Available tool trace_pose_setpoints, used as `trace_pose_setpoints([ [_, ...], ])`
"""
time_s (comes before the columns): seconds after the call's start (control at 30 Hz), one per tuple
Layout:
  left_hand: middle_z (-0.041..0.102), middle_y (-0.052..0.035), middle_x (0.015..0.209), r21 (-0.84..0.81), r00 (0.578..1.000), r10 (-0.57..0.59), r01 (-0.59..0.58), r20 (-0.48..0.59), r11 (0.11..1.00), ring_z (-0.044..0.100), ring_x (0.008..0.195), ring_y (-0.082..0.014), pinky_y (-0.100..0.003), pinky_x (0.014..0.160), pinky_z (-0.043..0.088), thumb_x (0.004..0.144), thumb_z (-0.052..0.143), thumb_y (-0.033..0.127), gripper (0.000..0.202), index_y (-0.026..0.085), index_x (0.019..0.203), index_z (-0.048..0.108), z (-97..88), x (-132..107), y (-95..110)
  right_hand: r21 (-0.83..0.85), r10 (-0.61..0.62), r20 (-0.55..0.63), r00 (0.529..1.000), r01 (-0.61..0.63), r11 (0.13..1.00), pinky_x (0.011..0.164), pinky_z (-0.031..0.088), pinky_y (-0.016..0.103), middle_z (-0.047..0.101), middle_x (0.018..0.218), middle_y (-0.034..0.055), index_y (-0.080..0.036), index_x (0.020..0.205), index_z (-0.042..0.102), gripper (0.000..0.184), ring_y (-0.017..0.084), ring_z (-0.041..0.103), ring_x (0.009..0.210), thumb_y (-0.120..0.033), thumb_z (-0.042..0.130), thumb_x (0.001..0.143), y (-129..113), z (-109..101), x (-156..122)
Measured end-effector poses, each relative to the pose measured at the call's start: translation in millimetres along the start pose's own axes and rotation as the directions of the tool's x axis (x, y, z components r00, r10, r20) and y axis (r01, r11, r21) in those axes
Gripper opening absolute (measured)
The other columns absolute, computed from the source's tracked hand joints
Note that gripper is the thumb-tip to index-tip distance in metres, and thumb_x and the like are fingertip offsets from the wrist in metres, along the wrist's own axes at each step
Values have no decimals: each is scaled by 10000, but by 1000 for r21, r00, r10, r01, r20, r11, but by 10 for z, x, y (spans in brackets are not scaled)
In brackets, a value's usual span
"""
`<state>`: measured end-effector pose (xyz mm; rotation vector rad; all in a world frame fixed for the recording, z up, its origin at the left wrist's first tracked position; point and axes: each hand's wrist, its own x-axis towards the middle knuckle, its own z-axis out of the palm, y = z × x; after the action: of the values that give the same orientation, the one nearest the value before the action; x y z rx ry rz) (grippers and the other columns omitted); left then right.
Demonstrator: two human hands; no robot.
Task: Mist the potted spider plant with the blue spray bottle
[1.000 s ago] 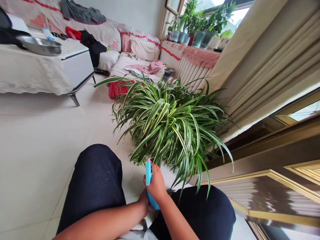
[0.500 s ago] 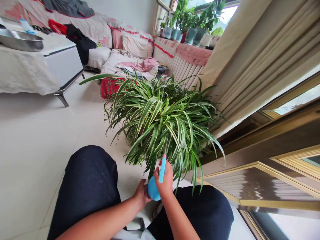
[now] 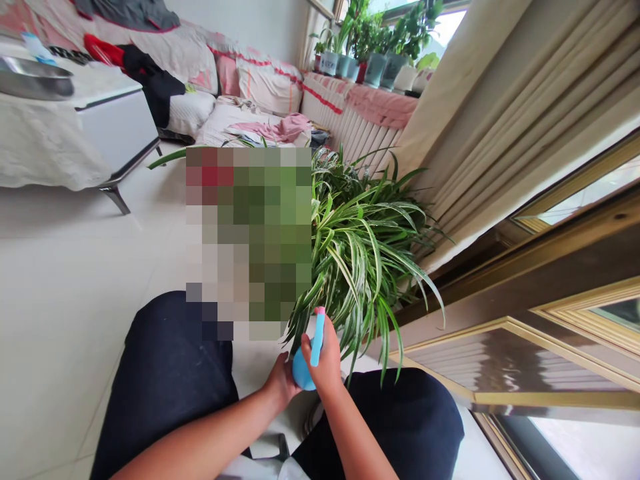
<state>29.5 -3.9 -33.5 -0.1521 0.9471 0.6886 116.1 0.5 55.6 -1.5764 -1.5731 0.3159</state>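
Observation:
A light-blue spray bottle [image 3: 303,371] with a pink nozzle tip is between my hands, low in the head view. My right hand [image 3: 327,353] is wrapped round its neck and trigger head. The left hand [image 3: 281,381] cups the bottle's round body from the side, its fingers partly hidden behind it. Just beyond the nozzle spreads a leafy spider plant [image 3: 370,233] with long green-and-white striped leaves, some looking wet. A blurred patch of blocks covers the plant's left part, and its pot is not visible.
My dark-trousered knees frame the hands. A white table [image 3: 117,127] bearing a metal basin [image 3: 35,80] stands left. Behind are a cloth-strewn sofa [image 3: 195,60] and several potted plants [image 3: 375,67] on a sill. A curtain [image 3: 480,120] and brown-gold door panel [image 3: 500,367] lie right.
The view has shifted slightly, so the scene sits a little further left. Both hands keep their hold on the spray bottle. The blocky patch now covers part of the plant.

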Motion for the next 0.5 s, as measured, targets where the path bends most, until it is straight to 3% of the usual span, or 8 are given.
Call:
trace_pose_setpoints([
  [0.27, 734, -93, 751, -11, 983, -3, 6, 184, 1000, 700, 725, -247, -358, 805, 500, 956, 361, 388, 487, 58, 1290, 492, 49, -6, 148, 13, 8, -110, 994, -7, 1000, 829, 534, 428, 655, 1071, 105, -201, 1156, 546, 352, 262, 646, 964, -268, 506, 813, -56, -217, 72],
  [0.5, 754, -128, 772, 6, 959, -46, 46, 281, 999, 718, 722, -259, -374, 768, 527, 943, 406, 375, 475, 43, 1266, 512, 24, 14, 45, -15, 3, -138, 990, -5, 1000, 687, 551, 351, 660, 813, 49, -210, 942, 597, 172, 212, 664, 751, -222, 490, 807, -105, -381, 192],
])
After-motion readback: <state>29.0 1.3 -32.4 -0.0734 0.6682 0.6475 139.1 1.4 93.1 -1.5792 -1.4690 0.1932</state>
